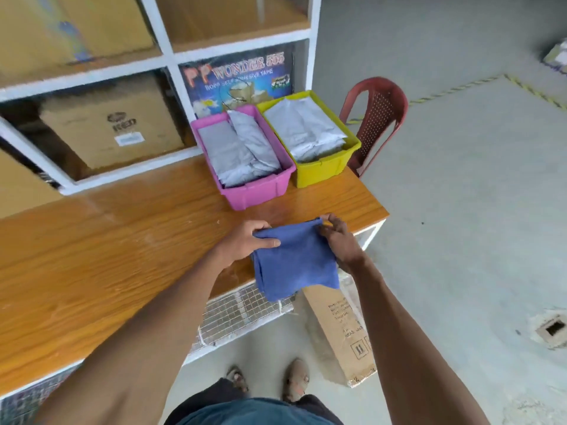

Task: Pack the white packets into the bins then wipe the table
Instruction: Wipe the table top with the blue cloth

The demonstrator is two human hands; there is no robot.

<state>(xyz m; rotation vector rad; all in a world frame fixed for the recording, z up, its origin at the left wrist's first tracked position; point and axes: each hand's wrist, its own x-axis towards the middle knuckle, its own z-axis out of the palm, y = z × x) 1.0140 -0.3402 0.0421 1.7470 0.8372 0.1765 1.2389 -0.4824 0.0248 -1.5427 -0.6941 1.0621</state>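
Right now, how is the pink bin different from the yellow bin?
The pink bin sits nearer the person; the yellow bin sits farther back, at the table's corner by the red chair. The pink bin's packets lie unevenly, one tilted over the others; the yellow bin's packets lie in a flatter stack. Both are plastic, stand side by side on the wooden table, and hold white packets.

Grey concrete floor to the right, with a yellow-striped line far off. White shelving at far left, stacked with cardboard boxes. Red plastic chair beyond the wooden table.
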